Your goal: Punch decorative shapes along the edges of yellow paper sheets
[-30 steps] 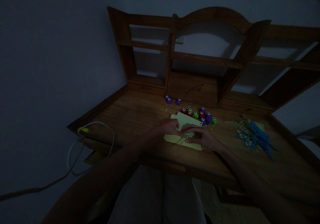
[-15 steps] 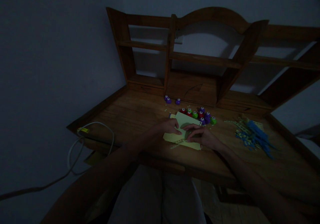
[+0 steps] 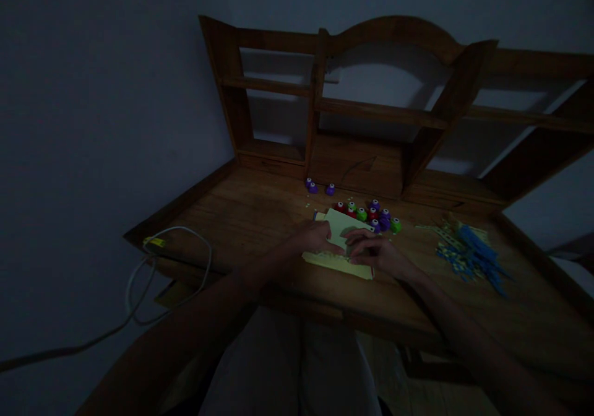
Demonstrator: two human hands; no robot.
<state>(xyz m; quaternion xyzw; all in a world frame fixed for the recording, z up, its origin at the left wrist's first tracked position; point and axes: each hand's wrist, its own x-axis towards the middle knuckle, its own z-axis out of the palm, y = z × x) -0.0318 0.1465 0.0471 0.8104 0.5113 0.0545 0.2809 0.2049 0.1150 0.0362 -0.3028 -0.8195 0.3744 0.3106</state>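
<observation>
Dimly, wooden desk (image 3: 250,218), pale sheet (image 3: 340,219), both hands (image 3: 346,247), bluish wall (image 3: 116,94).

Desk (image 3: 250,208): wood, visible grain; sheets (image 3: 338,267): paper-like, matt.

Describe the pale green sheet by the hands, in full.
The pale green sheet looks like paper or card, straight-edged, with dark spots near its far right corner. It lies roughly flat over yellowish sheets on the desk; the left hand and right hand partly hide it.
</observation>
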